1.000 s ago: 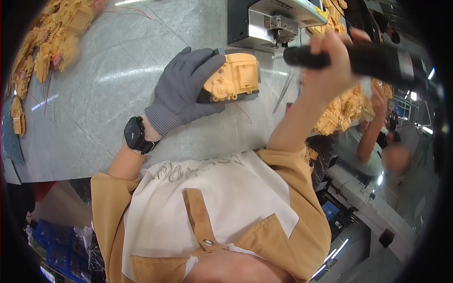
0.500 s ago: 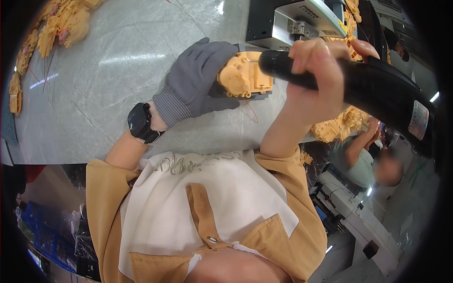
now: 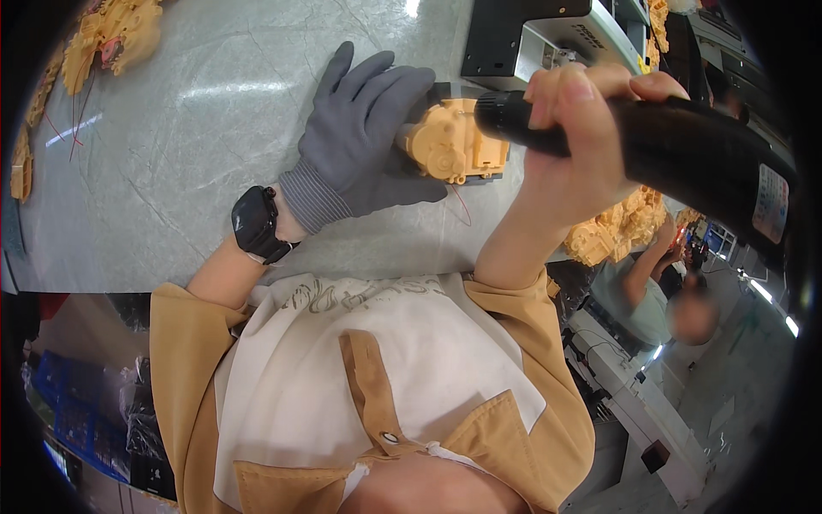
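A yellow-orange plastic housing (image 3: 449, 141) with round bosses and a boxy recess sits on a dark fixture (image 3: 488, 179) on the table. My left hand (image 3: 364, 133), in a grey knitted glove, lies at its left side. Its fingers are stretched and spread, with the forefinger above the housing and the thumb below it; whether the palm presses on it is hidden. My bare right hand (image 3: 582, 120) is closed around a black electric screwdriver (image 3: 685, 158). The tool's ribbed nose points left over the housing's upper part; where its tip meets the plastic cannot be made out.
A grey-and-black machine (image 3: 548, 43) stands just beyond the housing. More yellow housings are piled at the far left (image 3: 111, 38) and at the right (image 3: 621, 227), some with thin red wires. Another person (image 3: 642, 295) is working beyond the right pile.
My left fingers have spread wider and lifted away from the housing's upper edge. The view has shifted slightly. The screwdriver's nose stays over the housing, still gripped by my right hand.
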Available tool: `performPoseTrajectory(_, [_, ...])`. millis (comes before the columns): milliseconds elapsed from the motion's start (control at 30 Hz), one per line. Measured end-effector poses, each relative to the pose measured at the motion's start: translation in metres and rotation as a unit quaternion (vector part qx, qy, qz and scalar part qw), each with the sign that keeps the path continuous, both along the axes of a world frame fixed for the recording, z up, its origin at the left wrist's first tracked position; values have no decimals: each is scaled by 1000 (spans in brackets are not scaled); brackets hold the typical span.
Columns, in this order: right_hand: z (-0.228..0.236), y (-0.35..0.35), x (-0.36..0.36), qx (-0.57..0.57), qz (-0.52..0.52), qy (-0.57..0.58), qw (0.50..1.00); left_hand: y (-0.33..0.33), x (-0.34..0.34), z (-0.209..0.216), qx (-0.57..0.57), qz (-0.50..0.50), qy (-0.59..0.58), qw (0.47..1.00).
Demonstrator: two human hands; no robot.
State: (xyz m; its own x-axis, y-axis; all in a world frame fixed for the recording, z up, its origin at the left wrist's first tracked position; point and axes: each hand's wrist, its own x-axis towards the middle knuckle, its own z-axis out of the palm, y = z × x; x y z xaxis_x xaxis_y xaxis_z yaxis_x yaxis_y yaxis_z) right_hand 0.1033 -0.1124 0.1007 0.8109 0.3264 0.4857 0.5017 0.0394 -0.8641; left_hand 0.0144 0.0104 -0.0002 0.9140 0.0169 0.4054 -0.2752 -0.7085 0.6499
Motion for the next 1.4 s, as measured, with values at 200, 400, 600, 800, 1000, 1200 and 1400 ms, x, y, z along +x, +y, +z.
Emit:
performPoseTrajectory(200, [-9,3,-1,12,8,-2,1000,1,-3,-5,-8,1,16,1000])
performPoseTrajectory(400, [-10,-4,-5,31,-7,-10,999,-9,-7,3,-36,-43,23,998])
performPoseTrajectory(600, [-7,-32,4,100,9,-34,994,-16,-11,4,-71,3,42,997])
performPoseTrajectory(800, [34,-102,-51,322,-28,-1,946,-25,11,35,-266,-18,291,919])
performPoseTrajectory(1000, [30,-118,-58,372,-6,29,928,-18,-25,62,-194,-19,-36,980])
performPoseTrajectory(1200, [11,-126,-47,365,-5,78,928,35,-173,76,-236,402,-14,884])
performPoseTrajectory(1400, [-2,-102,-40,367,-43,147,918,89,-390,-108,-518,654,-44,549])
